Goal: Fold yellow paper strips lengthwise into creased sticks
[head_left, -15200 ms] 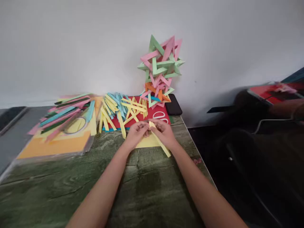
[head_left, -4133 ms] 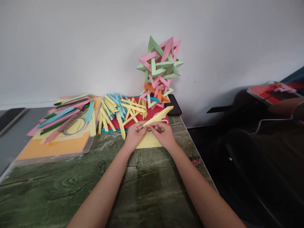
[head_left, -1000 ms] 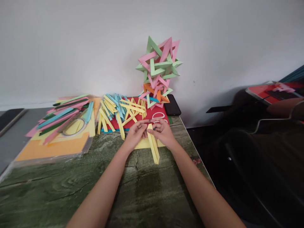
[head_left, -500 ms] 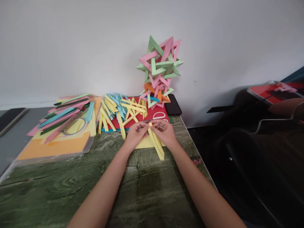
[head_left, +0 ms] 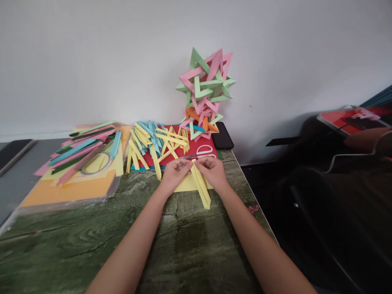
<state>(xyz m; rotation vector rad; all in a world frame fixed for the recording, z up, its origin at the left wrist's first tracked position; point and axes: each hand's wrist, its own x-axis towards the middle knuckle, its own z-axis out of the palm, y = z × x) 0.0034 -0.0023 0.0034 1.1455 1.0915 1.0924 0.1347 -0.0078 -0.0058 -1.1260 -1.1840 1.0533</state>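
Observation:
A folded yellow paper strip [head_left: 202, 190] slants down toward me, its far end pinched between both hands. My left hand [head_left: 177, 173] grips that end from the left, fingers curled. On the other side my right hand [head_left: 212, 170] closes on the same end with thumb and fingers. Beneath them lies a flat yellow sheet [head_left: 186, 184]. White-handled scissors [head_left: 204, 149] rest on a red sheet [head_left: 196, 146] just beyond, partly hidden by my right hand. Several folded yellow strips [head_left: 173, 138] and blue strips [head_left: 157, 141] are piled to the left.
Pink and green paper stars [head_left: 211, 83] stand against the wall, beside a black phone [head_left: 223, 135]. At left, coloured strips [head_left: 82, 149] and a tape roll [head_left: 97, 163] lie on orange paper [head_left: 73, 190]. The green table's [head_left: 128, 245] right edge borders a dark chair [head_left: 330, 220].
The near end of the yellow strip has dipped slightly toward me. Both hands keep their hold on its far end, almost unmoved.

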